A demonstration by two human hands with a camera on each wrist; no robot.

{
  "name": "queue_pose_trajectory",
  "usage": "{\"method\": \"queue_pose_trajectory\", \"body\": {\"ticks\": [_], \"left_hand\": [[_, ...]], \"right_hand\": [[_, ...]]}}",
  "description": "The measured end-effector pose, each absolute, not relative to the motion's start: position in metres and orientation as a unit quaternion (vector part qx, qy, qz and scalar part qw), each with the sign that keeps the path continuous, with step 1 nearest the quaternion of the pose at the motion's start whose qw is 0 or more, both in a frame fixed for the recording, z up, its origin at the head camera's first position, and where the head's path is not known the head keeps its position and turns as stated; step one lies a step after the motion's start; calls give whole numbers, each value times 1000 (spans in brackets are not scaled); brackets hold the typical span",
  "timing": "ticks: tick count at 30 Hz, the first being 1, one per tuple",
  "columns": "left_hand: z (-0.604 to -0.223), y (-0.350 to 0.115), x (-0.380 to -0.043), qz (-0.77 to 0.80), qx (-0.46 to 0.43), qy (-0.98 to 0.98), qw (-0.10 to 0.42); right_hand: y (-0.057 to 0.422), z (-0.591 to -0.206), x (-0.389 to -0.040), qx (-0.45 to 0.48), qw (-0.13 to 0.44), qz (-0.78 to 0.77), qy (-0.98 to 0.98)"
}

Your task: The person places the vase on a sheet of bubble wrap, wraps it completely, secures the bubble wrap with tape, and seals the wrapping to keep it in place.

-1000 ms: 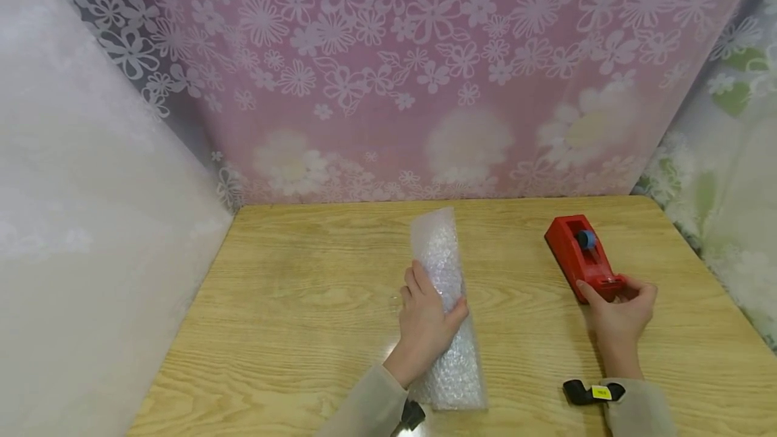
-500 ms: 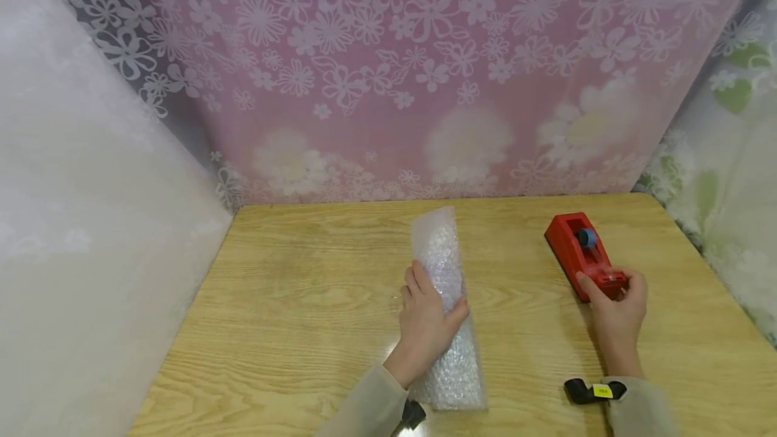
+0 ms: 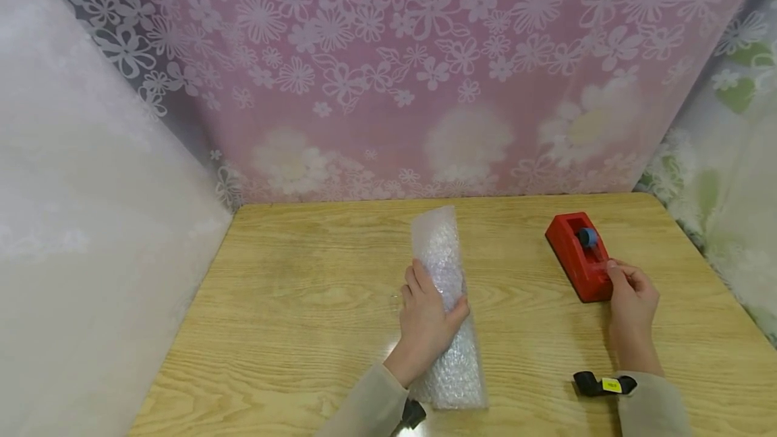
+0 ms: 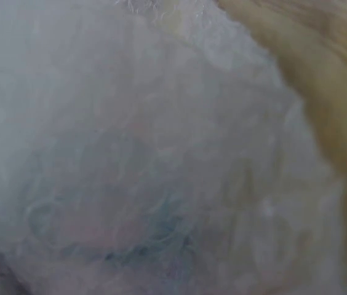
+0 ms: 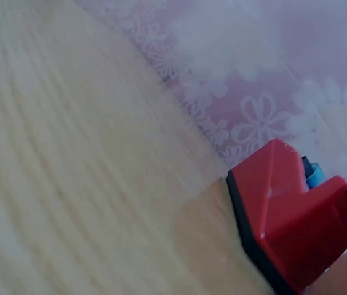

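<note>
A long folded length of bubble wrap (image 3: 459, 363) lies upright in the head view, in the middle of the table. My left hand (image 3: 423, 322) grips it across the middle, fingers along its left side and thumb at its right edge. Blurred bubble wrap (image 4: 161, 123) fills most of the left wrist view, with a faint bluish-green patch showing through. To the right stands a red tape dispenser (image 3: 570, 255) holding a small roll of tape (image 3: 587, 238) on a blue core. At its front end my right hand (image 3: 634, 305) pinches the clear tape between thumb and forefinger.
The wood-grain table (image 3: 291, 329) reaches back to a pink floral curtain (image 3: 376, 86). Pale sheets hang along the left and right sides. Black camera straps sit at both wrists.
My right hand has gone from the dispenser's front end up to its cutter, and its thumb and forefinger have come together on the tape. The left hand and bubble wrap stay put.
</note>
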State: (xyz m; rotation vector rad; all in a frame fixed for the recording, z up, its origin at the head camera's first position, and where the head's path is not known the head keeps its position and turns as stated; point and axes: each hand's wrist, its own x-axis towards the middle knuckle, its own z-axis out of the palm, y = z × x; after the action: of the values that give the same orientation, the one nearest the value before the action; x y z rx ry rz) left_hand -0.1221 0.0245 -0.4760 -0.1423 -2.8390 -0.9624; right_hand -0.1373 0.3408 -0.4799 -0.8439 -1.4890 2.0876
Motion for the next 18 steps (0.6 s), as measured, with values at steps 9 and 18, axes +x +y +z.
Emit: {"method": "queue_pose_trajectory", "body": {"ticks": [9, 18], "left_hand": [[-477, 25, -122, -319, -48, -944, 71], [-476, 26, -122, -316, -44, -945, 69]], "right_hand": [[336, -470, -143, -284, 209, 828, -437], [331, -490, -146, -146, 339, 893, -258]]}}
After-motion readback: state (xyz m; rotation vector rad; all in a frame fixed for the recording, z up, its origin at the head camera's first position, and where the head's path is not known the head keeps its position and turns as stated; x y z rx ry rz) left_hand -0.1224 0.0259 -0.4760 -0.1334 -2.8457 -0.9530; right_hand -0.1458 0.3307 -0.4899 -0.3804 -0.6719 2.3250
